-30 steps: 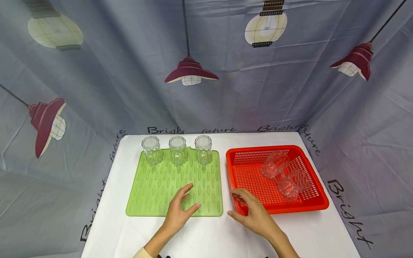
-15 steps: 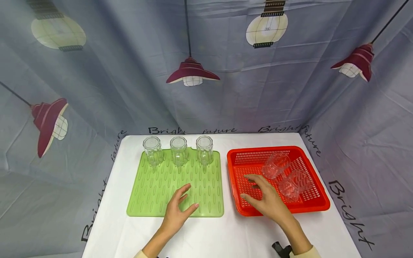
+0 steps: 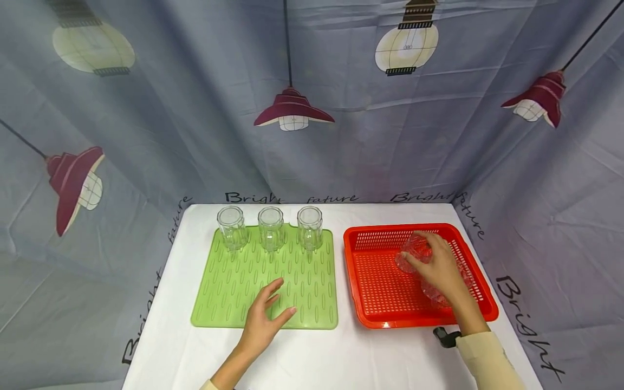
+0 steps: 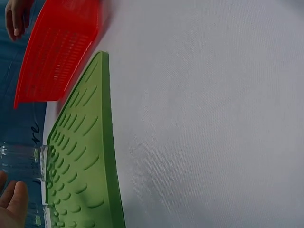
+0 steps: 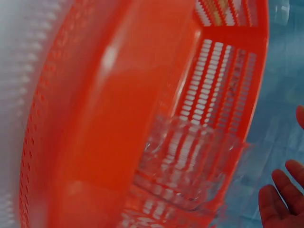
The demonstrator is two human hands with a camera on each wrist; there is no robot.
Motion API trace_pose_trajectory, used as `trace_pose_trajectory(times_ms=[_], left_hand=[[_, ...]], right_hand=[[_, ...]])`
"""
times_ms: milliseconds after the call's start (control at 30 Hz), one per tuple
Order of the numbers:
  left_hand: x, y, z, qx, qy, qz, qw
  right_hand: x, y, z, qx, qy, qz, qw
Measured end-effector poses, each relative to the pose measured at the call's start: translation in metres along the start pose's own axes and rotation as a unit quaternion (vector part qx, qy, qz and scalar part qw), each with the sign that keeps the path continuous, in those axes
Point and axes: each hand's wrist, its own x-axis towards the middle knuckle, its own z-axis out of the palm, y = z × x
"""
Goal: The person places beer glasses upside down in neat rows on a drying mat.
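Note:
Over the red basket (image 3: 380,324), my right hand (image 3: 441,269) is spread, thumb and fingers to either side of the far glass mug (image 3: 414,250). In the right wrist view its fingers (image 5: 280,194) look apart from the glass. A second glass mug (image 3: 434,292) lies nearer the front, partly hidden by the hand and wrist. My left hand (image 3: 261,317) hovers above the front of the green mat (image 3: 219,292), thumb and fingers apart, holding nothing. Three glass mugs stand in a row along the mat's back edge: left mug (image 3: 233,227), middle mug (image 3: 271,228), right mug (image 3: 309,228).
A white-covered table (image 3: 326,357) carries the mat on the left and the basket on the right, with a narrow gap between. Grey printed curtains (image 3: 370,151) hang behind and at both sides. The basket's raised rim surrounds the lying mugs.
My right hand has moved right and away from me, from the basket's front left corner to over the far mug. The left hand has barely shifted, and the mugs stay in place.

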Motion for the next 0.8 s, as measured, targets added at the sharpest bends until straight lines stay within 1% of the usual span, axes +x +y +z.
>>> trace_pose_trajectory(times_ms=[100, 233, 333, 533, 667, 800], left_hand=[[0.0, -0.001, -0.002, 0.004, 0.001, 0.005, 1.0], [-0.001, -0.002, -0.003, 0.015, -0.001, 0.019, 0.9997], [-0.002, -0.002, -0.003, 0.016, -0.001, 0.017, 0.9997], [-0.003, -0.001, -0.003, 0.008, 0.003, 0.002, 1.0], [-0.004, -0.002, -0.003, 0.01, 0.002, 0.002, 0.9999], [-0.004, -0.002, -0.003, 0.016, 0.003, 0.006, 0.9998]], right_hand=[[0.008, 0.01, 0.001, -0.012, 0.01, -0.001, 1.0], [0.011, 0.017, 0.002, -0.028, -0.001, 0.022, 0.999], [0.013, 0.019, 0.002, -0.037, -0.005, 0.028, 0.999], [0.017, 0.021, 0.001, -0.053, 0.009, 0.027, 0.998], [0.019, 0.024, 0.001, -0.059, -0.008, 0.045, 0.997], [0.021, 0.025, 0.001, -0.057, -0.027, 0.048, 0.997]])
